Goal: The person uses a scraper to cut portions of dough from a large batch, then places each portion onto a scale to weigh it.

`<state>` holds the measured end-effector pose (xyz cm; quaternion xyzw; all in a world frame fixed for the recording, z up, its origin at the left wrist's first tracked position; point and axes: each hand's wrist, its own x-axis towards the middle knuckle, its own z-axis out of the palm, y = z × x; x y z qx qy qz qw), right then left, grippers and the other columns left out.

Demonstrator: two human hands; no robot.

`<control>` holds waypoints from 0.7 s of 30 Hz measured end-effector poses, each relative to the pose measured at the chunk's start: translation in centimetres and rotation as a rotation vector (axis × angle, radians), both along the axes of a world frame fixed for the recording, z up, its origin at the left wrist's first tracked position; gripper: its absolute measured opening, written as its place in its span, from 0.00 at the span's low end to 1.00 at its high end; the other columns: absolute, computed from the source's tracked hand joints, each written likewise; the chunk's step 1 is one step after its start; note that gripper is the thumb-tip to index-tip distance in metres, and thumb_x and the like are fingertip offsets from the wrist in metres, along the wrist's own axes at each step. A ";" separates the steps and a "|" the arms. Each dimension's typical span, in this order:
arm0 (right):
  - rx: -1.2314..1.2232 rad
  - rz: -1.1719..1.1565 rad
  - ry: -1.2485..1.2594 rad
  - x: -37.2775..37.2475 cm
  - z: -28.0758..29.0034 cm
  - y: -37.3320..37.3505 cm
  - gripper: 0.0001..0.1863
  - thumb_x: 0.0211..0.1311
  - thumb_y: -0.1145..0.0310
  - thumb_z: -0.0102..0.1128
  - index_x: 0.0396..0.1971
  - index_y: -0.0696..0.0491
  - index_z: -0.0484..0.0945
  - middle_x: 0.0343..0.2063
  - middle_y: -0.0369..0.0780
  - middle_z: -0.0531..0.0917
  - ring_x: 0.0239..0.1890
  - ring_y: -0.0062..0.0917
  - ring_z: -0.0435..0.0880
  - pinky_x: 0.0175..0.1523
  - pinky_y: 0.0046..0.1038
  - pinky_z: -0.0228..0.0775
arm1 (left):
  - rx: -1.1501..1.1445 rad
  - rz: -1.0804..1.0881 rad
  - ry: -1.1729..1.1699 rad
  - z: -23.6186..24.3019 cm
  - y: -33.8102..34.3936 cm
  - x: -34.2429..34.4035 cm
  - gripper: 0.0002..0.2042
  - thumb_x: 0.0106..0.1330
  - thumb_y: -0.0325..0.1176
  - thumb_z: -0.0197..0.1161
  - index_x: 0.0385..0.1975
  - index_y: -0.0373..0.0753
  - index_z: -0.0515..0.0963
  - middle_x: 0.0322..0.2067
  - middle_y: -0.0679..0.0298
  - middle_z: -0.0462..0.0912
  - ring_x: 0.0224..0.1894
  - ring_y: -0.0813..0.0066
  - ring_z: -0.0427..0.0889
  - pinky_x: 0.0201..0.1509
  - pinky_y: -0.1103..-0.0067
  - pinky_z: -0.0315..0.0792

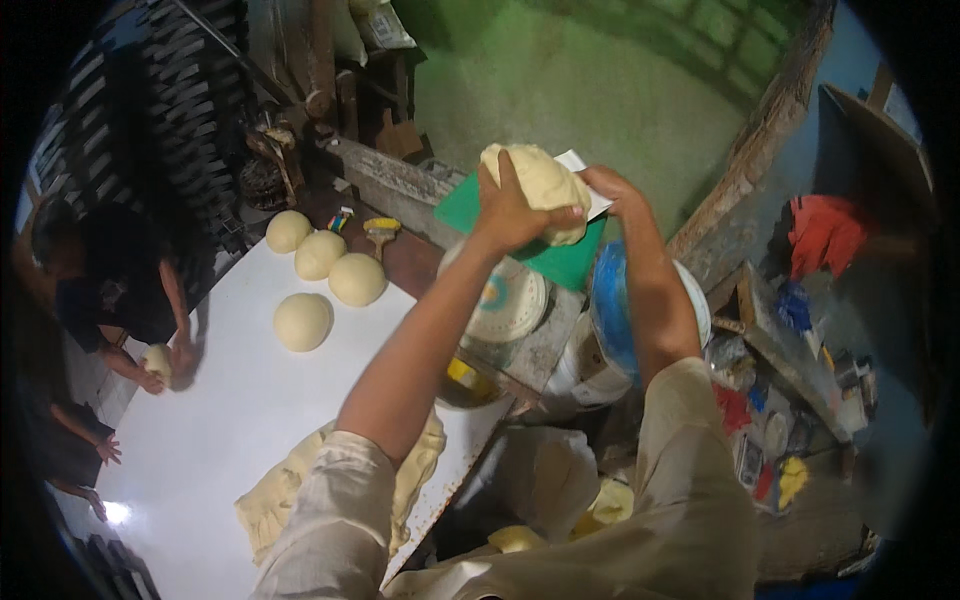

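Note:
My left hand (508, 215) grips a lump of pale yellow dough (537, 178), thumb and fingers spread round its near side. Against the dough's right side, my right hand (612, 188) is closed on a flat white piece that looks like a dough scraper (600, 206); its far fingers are hidden. Beneath the dough lies the green platform (565, 266) of a weighing scale (508, 308); whether the dough touches it I cannot tell. Several smooth dough balls (303, 322) rest on the white table (225, 400). A large dough slab (268, 508) is partly covered by my left sleeve.
A blue-and-white bucket (612, 300) stands right of the scale. A brush (381, 229) lies beyond the dough balls. Across the table, a person's hands (168, 365) hold another dough ball, and another person's hand (108, 450) is nearer. Clutter fills a shelf (795, 345) at right.

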<state>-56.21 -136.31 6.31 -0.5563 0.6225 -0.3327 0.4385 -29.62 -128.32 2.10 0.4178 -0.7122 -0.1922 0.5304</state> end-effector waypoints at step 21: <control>-0.894 -0.193 -0.029 20.2 -3.3 34.0 0.22 0.71 0.64 0.61 0.57 0.64 0.76 0.48 0.51 0.84 0.45 0.34 0.87 0.50 0.35 0.83 | 0.068 0.366 1.321 -11.6 29.2 58.5 0.35 0.79 0.58 0.31 0.73 0.36 0.59 0.71 0.48 0.65 0.72 0.44 0.66 0.75 0.47 0.61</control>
